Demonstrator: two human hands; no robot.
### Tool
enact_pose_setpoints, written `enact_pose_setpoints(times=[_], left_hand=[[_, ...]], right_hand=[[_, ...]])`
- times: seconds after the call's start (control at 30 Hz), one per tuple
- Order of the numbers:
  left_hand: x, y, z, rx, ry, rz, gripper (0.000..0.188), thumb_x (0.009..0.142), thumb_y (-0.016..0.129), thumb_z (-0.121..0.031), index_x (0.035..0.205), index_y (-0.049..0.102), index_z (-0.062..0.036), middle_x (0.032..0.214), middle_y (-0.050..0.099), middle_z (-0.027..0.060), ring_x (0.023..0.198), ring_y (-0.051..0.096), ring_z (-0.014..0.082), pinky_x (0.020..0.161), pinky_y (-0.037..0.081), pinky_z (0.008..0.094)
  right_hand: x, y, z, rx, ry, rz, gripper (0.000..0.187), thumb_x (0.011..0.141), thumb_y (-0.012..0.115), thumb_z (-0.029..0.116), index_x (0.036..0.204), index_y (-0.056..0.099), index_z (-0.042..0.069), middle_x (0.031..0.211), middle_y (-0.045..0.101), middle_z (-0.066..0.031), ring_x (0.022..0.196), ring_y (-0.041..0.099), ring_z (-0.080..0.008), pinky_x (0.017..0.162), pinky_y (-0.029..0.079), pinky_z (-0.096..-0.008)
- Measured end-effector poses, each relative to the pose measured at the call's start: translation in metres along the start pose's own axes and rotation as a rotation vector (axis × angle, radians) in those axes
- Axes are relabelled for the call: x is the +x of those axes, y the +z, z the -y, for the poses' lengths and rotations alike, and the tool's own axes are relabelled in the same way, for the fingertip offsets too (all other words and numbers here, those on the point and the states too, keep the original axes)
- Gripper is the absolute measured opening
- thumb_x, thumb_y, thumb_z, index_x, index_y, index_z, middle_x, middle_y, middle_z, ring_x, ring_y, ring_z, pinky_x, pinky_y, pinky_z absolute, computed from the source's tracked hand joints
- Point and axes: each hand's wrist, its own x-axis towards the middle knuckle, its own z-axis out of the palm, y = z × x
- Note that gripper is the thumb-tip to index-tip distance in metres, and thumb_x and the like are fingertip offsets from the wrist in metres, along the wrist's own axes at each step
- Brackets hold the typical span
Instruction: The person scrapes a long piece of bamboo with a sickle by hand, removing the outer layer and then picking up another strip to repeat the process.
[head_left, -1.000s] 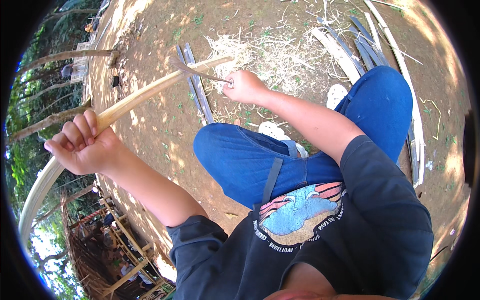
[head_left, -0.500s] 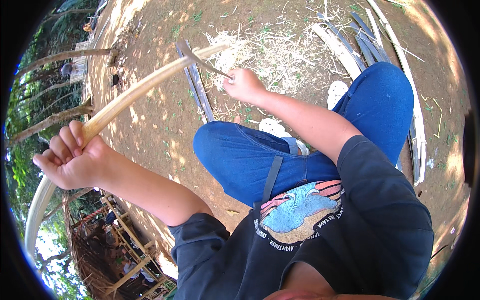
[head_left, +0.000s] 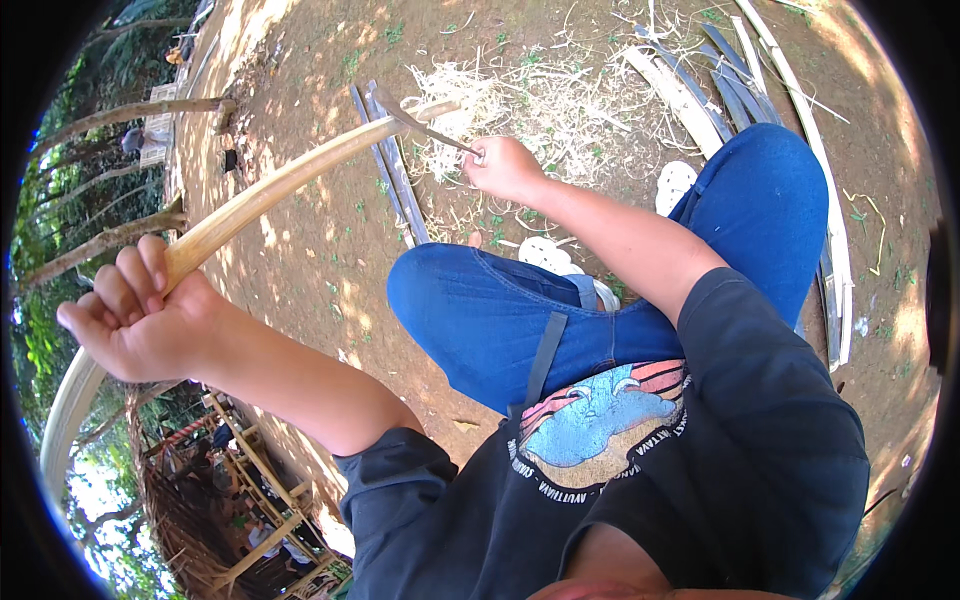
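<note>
Bare, sun-dappled earth formed an outdoor work yard.
Pale shavings lay far ahead; tree trunks and a thatched shelter stood left.

Over the last second, the left fingers shifted outward to the left and nearer the body, and the pale strip slid along with them. The right fingers moved slightly rightward; the curved blade now crossed the strip closer to its far end.

Bare left hand fisted, left of the blue-denim-covered left knee; bare right hand clenched, beyond it.
</note>
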Motion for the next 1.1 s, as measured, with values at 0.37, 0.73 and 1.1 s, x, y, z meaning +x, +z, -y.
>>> enact_pose_setpoints(times=[0.37, 0.73, 1.1], left_hand=[[0.006, 0.001, -0.008, -0.010, 0.023, -0.121, 0.046, 0.101, 0.042, -0.022, 0.061, 0.019, -0.0190, 0.050, 0.020, -0.0057, 0.043, 0.018, 0.0078, 0.042, 0.018, 0.0266], [-0.010, -0.003, 0.024, 0.109, -0.045, -0.117, 0.040, 0.102, 0.042, -0.024, 0.067, 0.023, -0.0173, 0.053, 0.019, -0.0063, 0.046, 0.014, 0.0080, 0.044, 0.018, 0.0273], [0.003, -0.019, 0.015, 0.039, -0.113, -0.129, 0.043, 0.102, 0.046, -0.025, 0.066, 0.024, -0.0178, 0.053, 0.016, -0.0048, 0.045, 0.018, 0.0095, 0.043, 0.021, 0.0266]], right_hand=[[-0.004, 0.012, -0.004, 0.120, 0.040, -0.122, 0.027, 0.089, 0.058, 0.028, 0.095, 0.072, 0.006, 0.072, 0.070, -0.0126, 0.067, 0.069, -0.0274, 0.068, 0.055, -0.0415], [-0.029, 0.038, 0.032, 0.050, -0.183, 0.026, 0.031, 0.090, 0.060, 0.029, 0.102, 0.070, 0.003, 0.067, 0.068, -0.0114, 0.058, 0.067, -0.0237, 0.059, 0.054, -0.0364], [-0.014, 0.024, 0.000, 0.122, 0.067, -0.044, 0.025, 0.088, 0.058, 0.027, 0.088, 0.070, 0.005, 0.072, 0.069, -0.0138, 0.066, 0.068, -0.0262, 0.069, 0.054, -0.0391]])
